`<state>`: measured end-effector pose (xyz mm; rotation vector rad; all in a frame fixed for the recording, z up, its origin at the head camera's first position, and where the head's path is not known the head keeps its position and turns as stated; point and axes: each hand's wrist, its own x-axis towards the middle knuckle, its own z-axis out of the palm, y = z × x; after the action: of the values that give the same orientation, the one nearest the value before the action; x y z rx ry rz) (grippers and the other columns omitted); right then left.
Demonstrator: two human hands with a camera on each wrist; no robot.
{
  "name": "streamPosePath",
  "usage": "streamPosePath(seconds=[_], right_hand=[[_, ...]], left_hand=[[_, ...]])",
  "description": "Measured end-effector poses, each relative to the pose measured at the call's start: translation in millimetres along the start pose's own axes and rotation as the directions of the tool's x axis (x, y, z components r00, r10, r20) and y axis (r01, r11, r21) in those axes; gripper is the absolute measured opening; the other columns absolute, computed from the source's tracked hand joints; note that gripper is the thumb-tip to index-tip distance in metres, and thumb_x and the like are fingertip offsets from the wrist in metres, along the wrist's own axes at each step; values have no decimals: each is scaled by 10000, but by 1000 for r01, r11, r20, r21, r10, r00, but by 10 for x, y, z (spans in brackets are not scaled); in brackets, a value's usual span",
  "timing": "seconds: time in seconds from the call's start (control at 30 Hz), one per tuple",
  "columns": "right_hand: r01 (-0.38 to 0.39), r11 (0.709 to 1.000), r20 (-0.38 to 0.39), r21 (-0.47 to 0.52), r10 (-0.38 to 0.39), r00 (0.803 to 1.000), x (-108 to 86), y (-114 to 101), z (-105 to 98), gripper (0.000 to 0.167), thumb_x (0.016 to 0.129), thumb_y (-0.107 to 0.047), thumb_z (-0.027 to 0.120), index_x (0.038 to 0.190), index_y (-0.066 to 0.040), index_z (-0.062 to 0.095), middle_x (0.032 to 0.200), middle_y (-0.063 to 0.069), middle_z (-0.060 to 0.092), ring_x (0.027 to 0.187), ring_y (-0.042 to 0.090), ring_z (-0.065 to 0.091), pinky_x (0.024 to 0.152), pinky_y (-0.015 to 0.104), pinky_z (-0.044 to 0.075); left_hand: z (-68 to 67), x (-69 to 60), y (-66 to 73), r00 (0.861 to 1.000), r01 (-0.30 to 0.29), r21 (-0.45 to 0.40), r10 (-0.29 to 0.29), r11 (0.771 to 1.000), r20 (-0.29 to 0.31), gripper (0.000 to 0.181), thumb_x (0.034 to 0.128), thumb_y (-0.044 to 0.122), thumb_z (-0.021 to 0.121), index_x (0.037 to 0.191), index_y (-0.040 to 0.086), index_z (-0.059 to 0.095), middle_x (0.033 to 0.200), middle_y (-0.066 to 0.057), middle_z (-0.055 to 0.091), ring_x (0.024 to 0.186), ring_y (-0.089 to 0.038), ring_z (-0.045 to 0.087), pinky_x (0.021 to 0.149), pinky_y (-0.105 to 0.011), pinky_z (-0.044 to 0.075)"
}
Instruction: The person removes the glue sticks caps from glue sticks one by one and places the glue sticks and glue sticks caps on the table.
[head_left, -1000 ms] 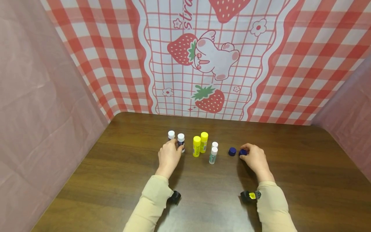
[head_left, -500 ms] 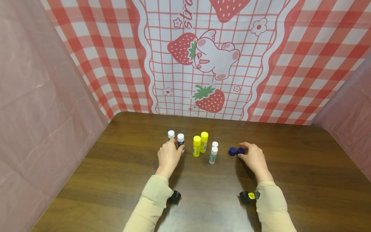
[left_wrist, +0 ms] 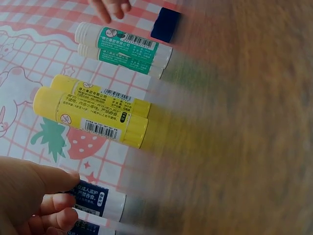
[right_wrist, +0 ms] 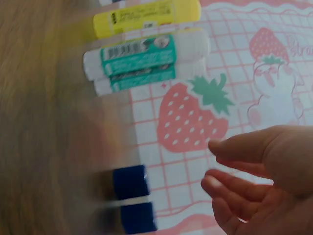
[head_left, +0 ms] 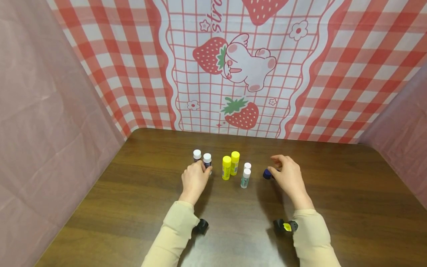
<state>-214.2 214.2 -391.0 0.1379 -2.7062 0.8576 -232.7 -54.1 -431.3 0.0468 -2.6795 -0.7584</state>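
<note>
My left hand (head_left: pixel 193 181) pinches a navy glue stick with a white cap (head_left: pixel 207 159) between thumb and fingers. Close beside it stands a second navy glue stick (head_left: pixel 197 154), partly hidden by the hand. Over at the right, my right hand (head_left: pixel 289 180) is raised above two small dark blue caps, its thumb and fingers parted and holding nothing. In the right wrist view one blue cap (right_wrist: pixel 131 182) sits right beside the other blue cap (right_wrist: pixel 138 218), both apart from the fingertips.
Between the hands stand two yellow glue sticks (head_left: pixel 226 168), a front and a back one. To their right are two green-and-white glue sticks (head_left: pixel 245 178), one behind the other. A checked strawberry cloth (head_left: pixel 247 74) hangs behind the wooden table (head_left: pixel 233 230).
My right hand slid one blue cap left until it stood beside the other, then let go and rose. The left hand has stayed nearly still, its glue stick shifting slightly left.
</note>
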Motion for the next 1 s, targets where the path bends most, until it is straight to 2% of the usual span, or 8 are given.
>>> streamPosePath(seconds=[0.17,0.33,0.47,0.73,0.83,1.0], right_hand=[[57,998,-12,29,-56,998,-5,-132,20,196,840,-174,631,979,-37,639,862,102,619,765,221,590,687,369,456],[94,994,14,56,-95,995,-32,-271,74,190,827,-253,658,907,-81,647,825,50,615,719,164,544,642,306,444],[99,992,51,79,-103,993,-62,-363,127,208,801,-276,686,887,-91,642,806,30,605,706,146,529,630,284,454],[94,991,90,91,-102,991,-85,-413,212,250,753,-282,734,867,-84,633,770,15,610,684,129,534,625,263,458],[92,992,104,91,-101,989,-88,-412,232,270,737,-289,748,866,-86,626,757,13,610,671,122,536,612,257,458],[105,991,111,83,-114,987,-89,-413,248,274,733,-285,752,861,-85,615,747,13,610,655,117,540,604,253,467]], left_hand=[[-13,5,28,1000,-25,17,24,1000,18,247,803,329,671,620,174,614,650,-30,659,576,-278,618,467,-363,406],[-35,8,75,996,-41,-19,42,999,74,259,803,350,665,604,193,614,618,8,631,562,-243,599,473,-344,398],[-38,-6,109,991,-60,-61,67,996,118,228,810,351,656,647,194,631,624,39,621,557,-202,578,482,-328,397],[-16,-31,132,989,-88,-82,97,993,110,138,812,271,657,718,180,613,641,47,616,551,-174,566,488,-329,411],[-11,-37,156,985,-127,-72,134,989,110,124,807,265,661,727,179,621,642,49,619,556,-166,568,489,-322,411],[-9,-59,214,968,-206,-70,214,976,128,91,802,257,656,746,186,646,649,64,628,571,-104,561,488,-274,402]])
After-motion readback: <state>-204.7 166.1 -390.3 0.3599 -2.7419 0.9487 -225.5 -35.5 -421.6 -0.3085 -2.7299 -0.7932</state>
